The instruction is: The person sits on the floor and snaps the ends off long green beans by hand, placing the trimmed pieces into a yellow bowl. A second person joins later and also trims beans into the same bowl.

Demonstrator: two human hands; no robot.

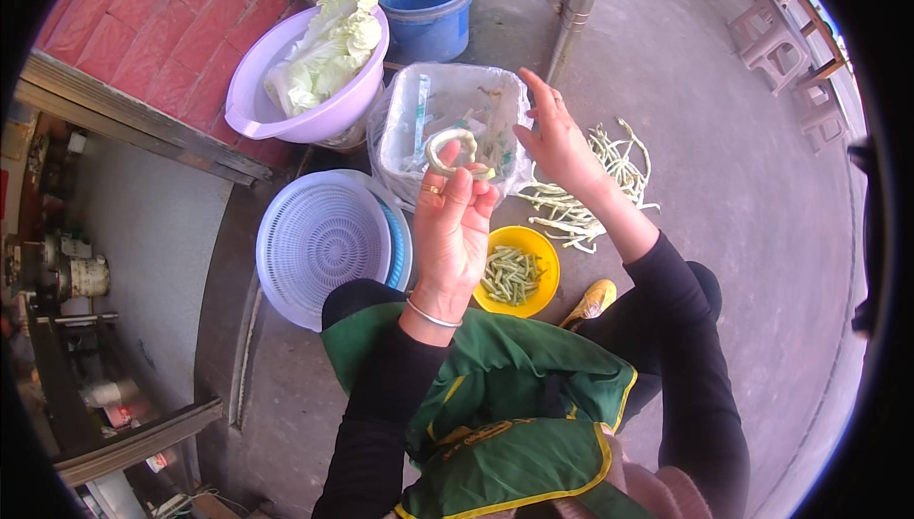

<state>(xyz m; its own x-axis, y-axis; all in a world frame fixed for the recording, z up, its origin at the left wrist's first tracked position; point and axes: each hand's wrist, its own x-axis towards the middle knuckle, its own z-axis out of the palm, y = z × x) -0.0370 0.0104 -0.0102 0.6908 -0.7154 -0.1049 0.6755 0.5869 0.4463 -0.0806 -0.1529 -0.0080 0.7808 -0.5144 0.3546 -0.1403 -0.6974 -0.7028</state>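
Note:
My left hand [457,226] holds a curled pale green long bean [450,137] between thumb and fingers. Beneath it stands a bin lined with a clear plastic bag [400,101], with scraps inside. My right hand [560,133] is raised over the bin's right edge, fingers apart and nothing in them. A pile of long beans [628,155] lies on the floor, partly hidden by my right hand and forearm. Close to my knees sits a yellow bowl [548,290] with short cut bean pieces [510,276] in it.
Left of the bin are a lilac basin [246,101] with cabbage leaves [321,55] and a lavender plastic colander [275,255]. A blue bucket [435,33] stands behind, near a metal post [578,19]. Plastic stools [775,40] are at the far right.

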